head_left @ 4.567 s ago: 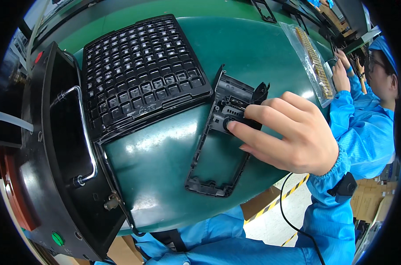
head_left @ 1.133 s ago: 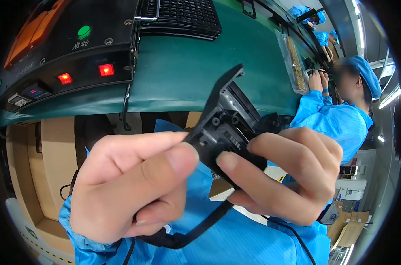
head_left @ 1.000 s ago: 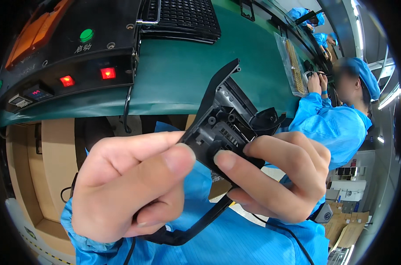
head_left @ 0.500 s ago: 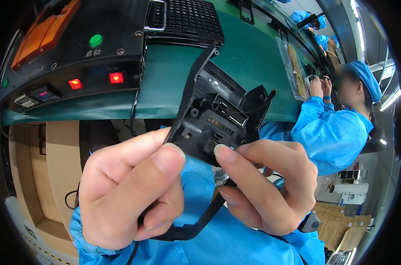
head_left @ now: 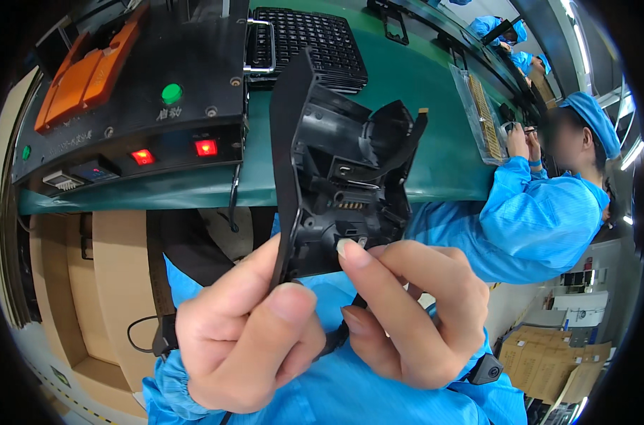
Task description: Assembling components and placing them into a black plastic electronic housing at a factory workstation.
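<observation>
A black moulded plastic housing [head_left: 350, 205] is held up in front of me, its hollow inside facing me. Inside show ribs, screw posts, a slotted row and a small connector; a dark thin strip with a gold-coloured tip [head_left: 422, 113] sticks up at its right side. My left hand [head_left: 251, 340] pinches the lower left edge between thumb and fingers. My right hand [head_left: 421, 319] grips the lower right part, its thumb tip resting inside near a small metallic piece. The right fingertips behind the wall are partly hidden.
A black machine [head_left: 208, 78] with a green button, lit red switches and an orange fixture [head_left: 88, 78] stands at left on the green bench mat [head_left: 421, 92]. Behind is a black grid tray [head_left: 308, 42]. Open cardboard box [head_left: 116, 283] below left; co-worker [head_left: 549, 205] at right.
The housing has tilted more upright, showing its left wall more edge-on. Both hands keep hold of it, and my left hand sits further right and lower in view.
</observation>
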`<action>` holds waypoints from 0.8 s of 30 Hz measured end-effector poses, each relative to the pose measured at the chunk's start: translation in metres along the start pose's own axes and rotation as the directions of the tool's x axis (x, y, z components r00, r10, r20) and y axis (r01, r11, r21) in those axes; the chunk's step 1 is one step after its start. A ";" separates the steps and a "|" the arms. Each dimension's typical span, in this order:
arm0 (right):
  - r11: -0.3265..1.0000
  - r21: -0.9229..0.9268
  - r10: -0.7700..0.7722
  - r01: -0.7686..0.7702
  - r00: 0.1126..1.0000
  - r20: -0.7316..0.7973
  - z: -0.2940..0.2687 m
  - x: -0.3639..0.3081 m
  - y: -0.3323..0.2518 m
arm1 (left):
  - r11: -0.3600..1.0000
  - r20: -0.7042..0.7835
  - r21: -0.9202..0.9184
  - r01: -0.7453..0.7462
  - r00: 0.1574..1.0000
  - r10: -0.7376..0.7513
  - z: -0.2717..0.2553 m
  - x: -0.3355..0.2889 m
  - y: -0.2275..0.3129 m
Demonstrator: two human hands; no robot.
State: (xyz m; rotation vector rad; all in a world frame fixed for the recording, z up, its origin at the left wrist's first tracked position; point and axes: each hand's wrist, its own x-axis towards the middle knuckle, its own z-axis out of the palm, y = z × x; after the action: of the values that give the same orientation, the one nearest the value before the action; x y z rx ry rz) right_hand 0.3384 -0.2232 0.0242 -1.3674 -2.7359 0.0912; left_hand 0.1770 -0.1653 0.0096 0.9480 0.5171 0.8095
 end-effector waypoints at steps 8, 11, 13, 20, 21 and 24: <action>0.999 -0.041 -0.008 0.002 0.988 -0.152 -0.002 0.001 0.000 | 0.996 0.057 0.068 -0.064 0.997 0.060 -0.008 0.008 -0.005; 0.995 -0.072 -0.083 0.068 0.968 -0.236 -0.002 -0.008 -0.005 | 0.986 0.127 0.118 -0.117 0.987 0.101 -0.012 0.000 0.010; 0.988 -0.097 -0.147 0.123 0.945 -0.293 0.000 -0.012 -0.012 | 0.993 0.052 0.090 -0.075 0.996 0.071 -0.017 -0.004 0.022; 0.956 -0.153 -0.291 0.249 0.862 -0.414 0.014 0.075 -0.027 | 0.991 -0.136 -0.069 -0.112 0.985 0.102 -0.078 -0.009 0.065; 0.951 -0.159 -0.309 0.266 0.853 -0.421 0.013 0.089 -0.026 | 0.994 -0.163 -0.069 -0.090 0.984 0.078 -0.087 -0.010 0.075; 0.938 -0.176 -0.346 0.298 0.836 -0.427 0.012 0.124 -0.024 | 0.997 -0.193 -0.039 -0.060 0.980 0.051 -0.112 0.007 0.095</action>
State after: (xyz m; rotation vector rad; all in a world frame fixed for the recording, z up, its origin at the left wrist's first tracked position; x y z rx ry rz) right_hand 0.2439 -0.1384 0.0204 -0.7875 -2.5384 -0.3522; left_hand 0.0670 -0.0710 0.0357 0.8503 0.6394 0.9650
